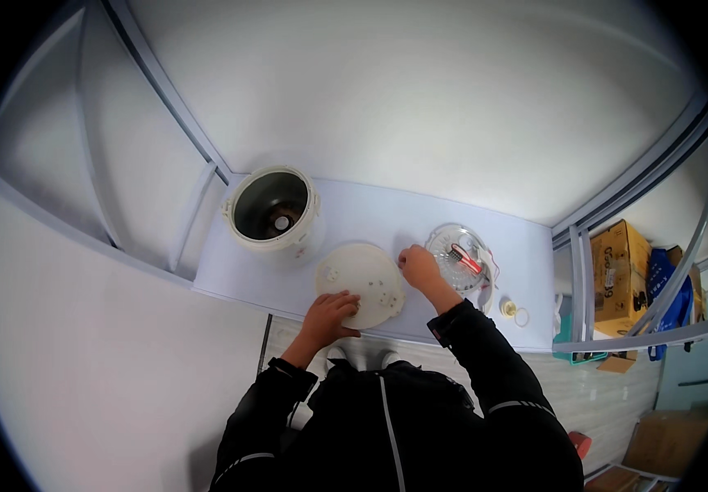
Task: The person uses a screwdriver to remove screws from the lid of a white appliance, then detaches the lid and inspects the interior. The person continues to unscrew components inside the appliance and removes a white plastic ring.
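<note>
The left hand [331, 316] lies flat, fingers spread, on the near edge of a round cream plastic lid [362, 284] on the white counter [370, 213]. The right hand [419, 266] touches the lid's far edge; its grip I cannot tell. Just right lies a clear round cover [459, 258]; farther left stands an open cream cooker pot [273, 211].
</note>
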Tool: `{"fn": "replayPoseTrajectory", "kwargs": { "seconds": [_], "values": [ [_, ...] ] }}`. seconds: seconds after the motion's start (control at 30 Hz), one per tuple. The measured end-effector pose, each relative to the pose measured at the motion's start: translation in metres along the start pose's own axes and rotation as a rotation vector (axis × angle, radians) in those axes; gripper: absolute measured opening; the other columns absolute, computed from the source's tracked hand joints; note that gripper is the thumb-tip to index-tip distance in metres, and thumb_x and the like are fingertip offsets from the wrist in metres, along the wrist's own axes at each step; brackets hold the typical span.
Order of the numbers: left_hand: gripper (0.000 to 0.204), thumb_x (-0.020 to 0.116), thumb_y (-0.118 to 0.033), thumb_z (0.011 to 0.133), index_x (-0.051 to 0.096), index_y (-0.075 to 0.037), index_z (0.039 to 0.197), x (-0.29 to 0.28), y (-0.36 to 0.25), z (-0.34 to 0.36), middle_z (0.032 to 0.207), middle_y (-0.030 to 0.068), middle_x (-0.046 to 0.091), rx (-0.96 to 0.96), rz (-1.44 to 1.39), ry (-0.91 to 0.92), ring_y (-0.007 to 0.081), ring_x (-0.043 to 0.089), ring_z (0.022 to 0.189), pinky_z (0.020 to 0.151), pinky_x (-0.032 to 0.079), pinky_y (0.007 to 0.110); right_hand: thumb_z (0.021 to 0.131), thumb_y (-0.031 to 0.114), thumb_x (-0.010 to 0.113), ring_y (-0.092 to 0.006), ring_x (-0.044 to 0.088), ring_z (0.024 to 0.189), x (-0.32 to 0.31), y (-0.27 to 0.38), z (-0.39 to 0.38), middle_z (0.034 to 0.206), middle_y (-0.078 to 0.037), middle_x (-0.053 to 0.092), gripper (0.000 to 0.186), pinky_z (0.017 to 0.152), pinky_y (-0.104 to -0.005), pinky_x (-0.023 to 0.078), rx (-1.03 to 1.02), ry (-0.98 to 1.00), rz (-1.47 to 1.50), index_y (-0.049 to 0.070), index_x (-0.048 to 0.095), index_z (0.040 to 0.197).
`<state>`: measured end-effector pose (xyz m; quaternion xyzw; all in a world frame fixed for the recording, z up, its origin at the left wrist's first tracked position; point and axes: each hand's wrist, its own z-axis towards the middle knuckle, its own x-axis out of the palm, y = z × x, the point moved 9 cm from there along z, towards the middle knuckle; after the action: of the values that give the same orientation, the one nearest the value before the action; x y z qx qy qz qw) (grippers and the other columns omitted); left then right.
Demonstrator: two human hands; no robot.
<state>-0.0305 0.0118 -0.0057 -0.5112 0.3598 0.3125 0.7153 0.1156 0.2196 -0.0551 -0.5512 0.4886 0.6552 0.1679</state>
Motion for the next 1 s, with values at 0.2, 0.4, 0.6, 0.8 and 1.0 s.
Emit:
{"fn": "replayPoseTrajectory", "kwargs": {
  "seconds": [0.2, 0.4, 0.6, 0.8, 1.0],
  "values": [
    [0.047, 0.092, -0.033, 0.063, 0.066, -0.014, 0.098, 0.002, 0.002, 0.001, 0.138, -0.0008, 0.065, -0.015, 0.006, 0.013, 0.0274, 0.057, 0.134, 0.105, 0.044, 0.044, 0.089, 0.015, 0.064, -0.0385, 0.068, 0.093, -0.020, 0.010, -0.005, 0.100, -0.018, 0.068, 0.012, 0.081, -0.0480, 0.056, 0.021, -0.092, -0.025, 0.009, 0.072, 0.095],
    [0.047, 0.093, -0.030, 0.063, 0.065, -0.013, 0.096, 0.010, -0.005, 0.015, 0.137, 0.0031, 0.065, 0.020, -0.027, 0.007, 0.0302, 0.057, 0.134, 0.104, 0.045, 0.046, 0.088, 0.015, 0.065, -0.0348, 0.069, 0.096, -0.028, 0.060, -0.026, 0.104, -0.012, 0.068, 0.013, 0.081, -0.0494, 0.056, -0.152, -0.056, 0.097, 0.011, 0.071, 0.098],
    [0.048, 0.094, -0.030, 0.063, 0.066, -0.012, 0.097, 0.017, -0.011, 0.028, 0.137, 0.0060, 0.065, 0.032, -0.038, 0.002, 0.0326, 0.056, 0.134, 0.104, 0.044, 0.047, 0.087, 0.016, 0.065, -0.0344, 0.069, 0.097, -0.044, 0.031, -0.040, 0.107, -0.010, 0.068, 0.022, 0.084, -0.0496, 0.056, -0.030, -0.071, 0.100, 0.015, 0.073, 0.107],
    [0.049, 0.093, -0.028, 0.064, 0.066, -0.012, 0.101, 0.027, -0.014, 0.037, 0.136, 0.0067, 0.065, 0.035, -0.096, -0.052, 0.0320, 0.056, 0.134, 0.104, 0.042, 0.046, 0.085, 0.019, 0.067, -0.0347, 0.066, 0.107, -0.114, -0.049, -0.065, 0.111, -0.011, 0.068, 0.031, 0.089, -0.0461, 0.055, 0.242, -0.382, -0.095, 0.013, 0.069, 0.116],
    [0.042, 0.088, -0.028, 0.070, 0.065, -0.011, 0.102, 0.041, -0.035, 0.061, 0.139, 0.0050, 0.063, 0.008, -0.117, -0.071, 0.0299, 0.055, 0.136, 0.103, 0.040, 0.045, 0.086, 0.021, 0.066, -0.0350, 0.067, 0.109, -0.118, -0.089, -0.071, 0.120, -0.010, 0.069, 0.035, 0.094, -0.0470, 0.054, 0.430, -0.138, -0.197, 0.016, 0.068, 0.120]
  ]
}}
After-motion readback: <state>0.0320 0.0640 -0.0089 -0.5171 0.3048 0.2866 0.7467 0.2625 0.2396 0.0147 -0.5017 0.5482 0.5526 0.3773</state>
